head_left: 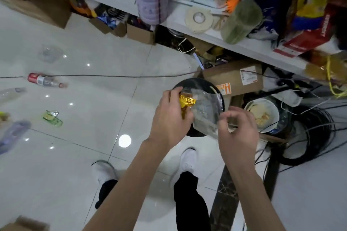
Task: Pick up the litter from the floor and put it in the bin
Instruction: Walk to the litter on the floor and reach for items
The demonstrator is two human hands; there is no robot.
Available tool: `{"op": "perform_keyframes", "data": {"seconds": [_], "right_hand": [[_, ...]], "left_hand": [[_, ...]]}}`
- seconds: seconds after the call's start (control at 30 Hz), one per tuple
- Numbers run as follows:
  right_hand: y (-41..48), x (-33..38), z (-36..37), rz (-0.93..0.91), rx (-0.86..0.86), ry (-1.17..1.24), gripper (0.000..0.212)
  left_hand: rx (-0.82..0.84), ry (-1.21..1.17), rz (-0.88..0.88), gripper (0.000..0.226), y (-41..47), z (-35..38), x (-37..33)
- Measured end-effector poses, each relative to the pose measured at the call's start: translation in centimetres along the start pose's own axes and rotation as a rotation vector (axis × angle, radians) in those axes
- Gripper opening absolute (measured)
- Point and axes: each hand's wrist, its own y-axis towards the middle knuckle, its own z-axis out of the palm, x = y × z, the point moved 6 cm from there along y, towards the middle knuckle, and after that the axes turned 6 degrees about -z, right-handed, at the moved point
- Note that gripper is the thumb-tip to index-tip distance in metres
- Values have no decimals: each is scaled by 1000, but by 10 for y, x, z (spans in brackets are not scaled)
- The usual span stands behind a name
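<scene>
Gripping gold wrapper (187, 102) above bin (197, 81) rim | left fingers (175, 93) curled | right fingers (242, 114): hold unclear

Cardboard box (232, 78), cable coil (327, 129), tape roll (189, 22).

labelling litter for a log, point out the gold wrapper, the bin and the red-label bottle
gold wrapper (187, 102), head view, crumpled foil middle
bin (195, 81), head view, far black rim
red-label bottle (39, 80), head view, its label

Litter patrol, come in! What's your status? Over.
Left hand grips gold wrapper over black bin. Right hand at clear wrapper edge, grip unclear. Bottle, green wrapper left on floor. Bin mouth unblocked.
</scene>
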Motion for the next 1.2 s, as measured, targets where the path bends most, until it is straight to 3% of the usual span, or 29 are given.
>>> {"op": "perform_keyframes", "data": {"seconds": [0.13,0.27,0.4,0.5,0.8,1.2], "right_hand": [[20,-48,15,-91,-27,-19,19],[36,-84,38,-44,3,-2,3],[48,-102,60,-25,100,-17,14],[53,-102,64,-30,118,-29,17],[34,-32,47,-175,75,-46,25],[-40,184,74,-387,202,36,31]], "left_hand": [[9,79,-21,58,25,58,9],[-9,103,-14,60,49,101,24],[-35,195,-27,72,64,122,43],[-67,198,-10,64,63,116,52],[-151,90,31,50,22,17,37],[-329,37,-38,49,-66,-206,77]]}}
